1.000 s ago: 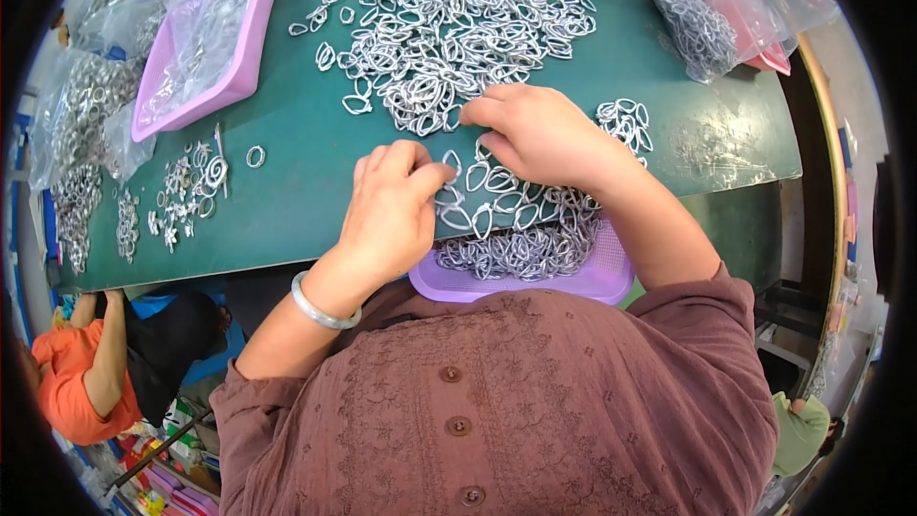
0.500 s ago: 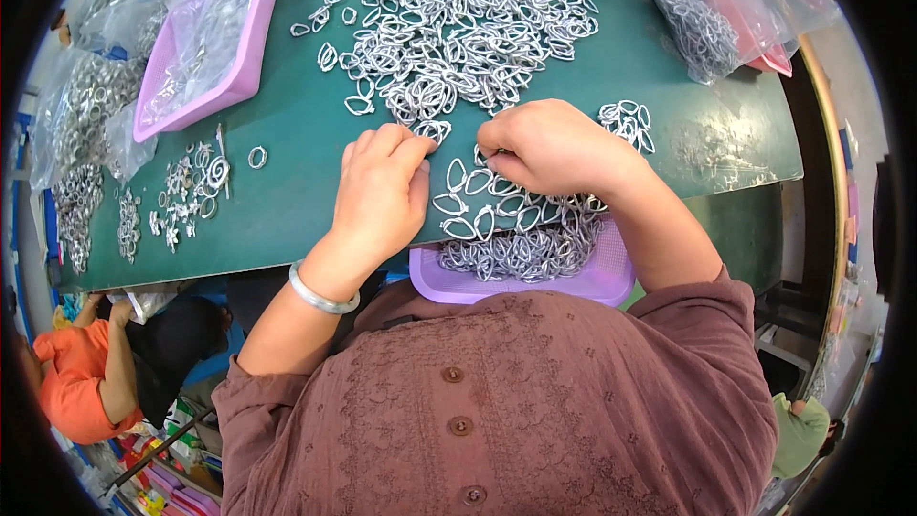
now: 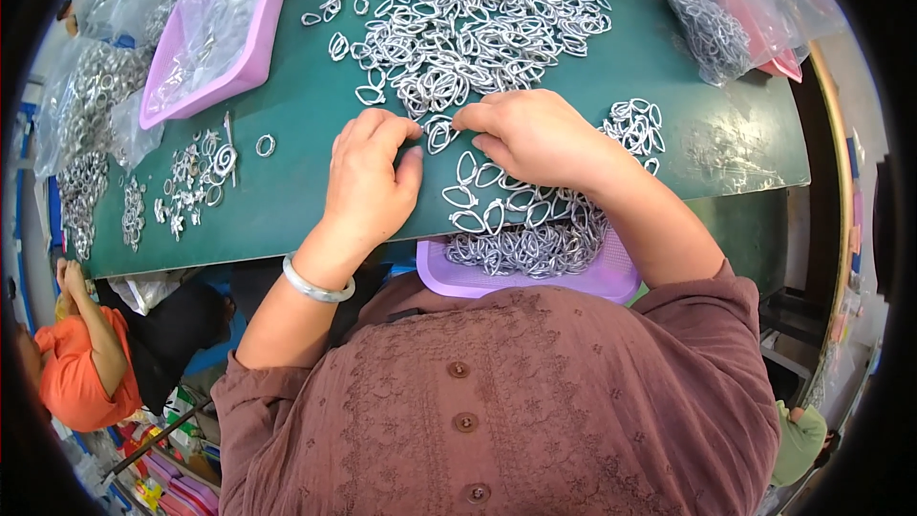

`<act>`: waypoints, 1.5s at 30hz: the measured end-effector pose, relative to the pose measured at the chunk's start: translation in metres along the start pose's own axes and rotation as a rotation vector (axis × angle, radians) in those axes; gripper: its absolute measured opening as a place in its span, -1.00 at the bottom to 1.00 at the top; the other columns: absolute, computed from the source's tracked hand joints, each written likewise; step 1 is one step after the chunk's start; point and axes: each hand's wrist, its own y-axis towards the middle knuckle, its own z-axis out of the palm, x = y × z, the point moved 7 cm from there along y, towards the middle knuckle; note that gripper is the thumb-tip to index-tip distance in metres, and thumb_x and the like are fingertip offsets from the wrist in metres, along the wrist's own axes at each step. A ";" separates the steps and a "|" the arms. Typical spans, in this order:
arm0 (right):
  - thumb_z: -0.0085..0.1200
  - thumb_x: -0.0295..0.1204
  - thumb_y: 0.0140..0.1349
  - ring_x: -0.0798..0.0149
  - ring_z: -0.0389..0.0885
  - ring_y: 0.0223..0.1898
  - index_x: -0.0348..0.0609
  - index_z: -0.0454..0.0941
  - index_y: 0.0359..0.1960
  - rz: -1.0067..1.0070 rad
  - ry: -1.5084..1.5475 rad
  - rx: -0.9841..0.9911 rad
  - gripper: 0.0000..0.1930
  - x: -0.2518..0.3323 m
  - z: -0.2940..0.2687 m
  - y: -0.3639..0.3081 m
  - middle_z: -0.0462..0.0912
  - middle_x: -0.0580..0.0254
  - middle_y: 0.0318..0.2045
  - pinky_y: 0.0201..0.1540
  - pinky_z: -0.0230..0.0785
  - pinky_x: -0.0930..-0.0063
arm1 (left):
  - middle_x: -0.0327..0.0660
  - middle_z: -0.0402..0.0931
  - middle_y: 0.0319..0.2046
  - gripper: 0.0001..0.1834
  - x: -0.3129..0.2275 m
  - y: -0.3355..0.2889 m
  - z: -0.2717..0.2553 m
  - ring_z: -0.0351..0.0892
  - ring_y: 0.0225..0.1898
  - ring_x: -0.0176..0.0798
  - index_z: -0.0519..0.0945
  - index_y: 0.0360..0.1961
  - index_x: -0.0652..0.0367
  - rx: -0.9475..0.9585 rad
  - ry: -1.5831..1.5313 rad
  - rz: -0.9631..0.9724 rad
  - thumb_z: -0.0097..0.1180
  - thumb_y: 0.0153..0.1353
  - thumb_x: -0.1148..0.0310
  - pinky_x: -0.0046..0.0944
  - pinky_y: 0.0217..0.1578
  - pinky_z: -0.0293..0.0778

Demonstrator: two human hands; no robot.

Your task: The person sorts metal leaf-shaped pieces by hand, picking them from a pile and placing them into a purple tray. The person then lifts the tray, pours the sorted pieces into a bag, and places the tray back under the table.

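Observation:
My left hand [image 3: 371, 177], a pale bangle on its wrist, hovers over the green table with its thumb parted from the bent index finger. That fingertip is at the left edge of a few silver-grey, leaf-shaped metal links [image 3: 440, 134]. From the other side my right hand [image 3: 535, 139] reaches the same links, index finger touching or nearly touching them and thumb a little apart. Its other fingers are hidden. Below my right hand, loose links [image 3: 468, 221] lie spread at the table edge. A purple basket [image 3: 435, 272] under that edge holds many more.
A large heap of links [image 3: 478, 33] covers the far middle. At left are a pink tray [image 3: 253, 62] with plastic bags, small metal parts [image 3: 199, 172] and a ring [image 3: 266, 145]. A bagged pile [image 3: 707, 33] sits far right. A person in orange [image 3: 86, 373] is at lower left.
My right hand has moved left and slightly away from me, from the spread links to the few between my hands. My left thumb has parted further from its index finger.

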 end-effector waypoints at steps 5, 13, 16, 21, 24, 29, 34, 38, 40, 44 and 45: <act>0.09 -0.41 0.20 -0.04 0.63 -0.21 -0.09 0.57 -0.09 0.010 -0.013 0.029 -0.76 0.000 0.002 0.001 0.66 0.09 -0.28 -0.16 0.47 0.12 | -0.18 0.46 -0.38 -0.76 -0.014 0.006 0.009 0.48 -0.27 -0.06 0.56 -0.34 0.16 0.011 0.212 0.048 0.36 -0.03 0.39 -0.11 -0.22 0.37; 0.07 -0.43 0.18 -0.06 0.63 -0.24 -0.11 0.56 -0.21 0.008 -0.009 -0.003 -0.84 0.001 0.002 0.001 0.64 0.06 -0.34 -0.20 0.48 0.09 | -0.21 0.52 -0.52 -0.87 0.005 0.013 0.010 0.51 -0.51 -0.26 0.63 -0.41 0.29 0.070 -0.021 -0.211 0.25 0.13 0.42 -0.26 -0.46 0.43; 0.06 -0.44 0.17 -0.07 0.63 -0.26 -0.12 0.56 -0.27 0.004 0.007 -0.027 -0.88 0.003 0.000 0.001 0.64 0.05 -0.37 -0.21 0.48 0.08 | -0.34 0.56 -0.53 -0.84 0.033 0.007 0.011 0.35 -0.50 -0.56 0.67 -0.33 0.31 0.173 -0.420 -0.589 0.21 0.23 0.39 -0.47 -0.49 0.30; 0.09 -0.43 0.17 -0.02 0.63 -0.24 -0.10 0.60 -0.12 0.012 -0.037 0.012 -0.77 0.002 0.000 0.001 0.65 0.12 -0.31 -0.20 0.48 0.14 | -0.32 0.56 -0.53 -0.85 0.047 0.000 0.011 0.40 -0.56 -0.51 0.65 -0.35 0.23 0.136 -1.077 -0.882 0.19 0.23 0.36 -0.51 -0.50 0.31; 0.08 -0.40 0.19 -0.02 0.63 -0.22 -0.11 0.59 -0.19 -0.025 0.019 -0.083 -0.82 0.007 -0.005 0.001 0.64 0.10 -0.34 -0.20 0.48 0.12 | -0.31 0.53 -0.53 -0.85 0.046 -0.002 0.014 0.38 -0.57 -0.47 0.62 -0.33 0.24 0.132 -1.304 -0.935 0.16 0.26 0.36 -0.49 -0.51 0.29; 0.10 -0.32 0.21 -0.02 0.63 -0.20 -0.10 0.59 -0.15 -0.040 0.164 -0.286 -0.78 0.019 -0.016 0.004 0.66 0.10 -0.28 -0.18 0.48 0.13 | -0.31 0.50 -0.57 -0.81 0.039 -0.007 0.024 0.33 -0.60 -0.44 0.58 -0.41 0.20 0.138 -1.459 -1.016 0.11 0.28 0.31 -0.45 -0.53 0.25; 0.11 -0.28 0.22 0.01 0.63 -0.21 -0.11 0.60 -0.14 -0.067 0.208 -0.316 -0.75 0.024 -0.015 0.008 0.66 0.13 -0.28 -0.20 0.49 0.15 | -0.30 0.46 -0.62 -0.78 0.029 -0.011 0.034 0.34 -0.60 -0.41 0.55 -0.46 0.18 0.141 -1.538 -1.064 0.08 0.29 0.30 -0.39 -0.54 0.24; 0.10 -0.28 0.22 0.02 0.63 -0.23 -0.12 0.62 -0.19 -0.101 0.212 -0.347 -0.77 0.023 -0.012 0.008 0.66 0.15 -0.30 -0.22 0.49 0.17 | -0.30 0.45 -0.62 -0.78 0.027 -0.013 0.036 0.34 -0.60 -0.40 0.55 -0.47 0.18 0.096 -1.504 -1.093 0.08 0.29 0.30 -0.39 -0.54 0.24; 0.10 -0.29 0.23 0.02 0.63 -0.24 -0.12 0.63 -0.21 -0.109 0.196 -0.345 -0.79 0.023 -0.012 0.007 0.66 0.15 -0.32 -0.23 0.49 0.18 | -0.30 0.45 -0.62 -0.78 0.026 -0.013 0.036 0.33 -0.60 -0.40 0.54 -0.47 0.19 0.088 -1.501 -1.101 0.08 0.29 0.31 -0.39 -0.55 0.23; 0.09 -0.29 0.23 0.03 0.63 -0.25 -0.10 0.63 -0.22 -0.111 0.216 -0.323 -0.80 0.022 -0.010 0.008 0.65 0.15 -0.34 -0.23 0.49 0.18 | -0.30 0.45 -0.63 -0.78 0.025 -0.013 0.035 0.33 -0.61 -0.40 0.55 -0.49 0.17 0.079 -1.483 -1.103 0.09 0.27 0.31 -0.39 -0.55 0.23; 0.09 -0.30 0.23 0.03 0.63 -0.25 -0.09 0.64 -0.22 -0.111 0.222 -0.315 -0.80 0.022 -0.010 0.009 0.65 0.15 -0.34 -0.23 0.49 0.18 | -0.30 0.45 -0.63 -0.78 0.025 -0.013 0.036 0.33 -0.61 -0.40 0.55 -0.49 0.17 0.085 -1.481 -1.099 0.10 0.27 0.30 -0.39 -0.55 0.24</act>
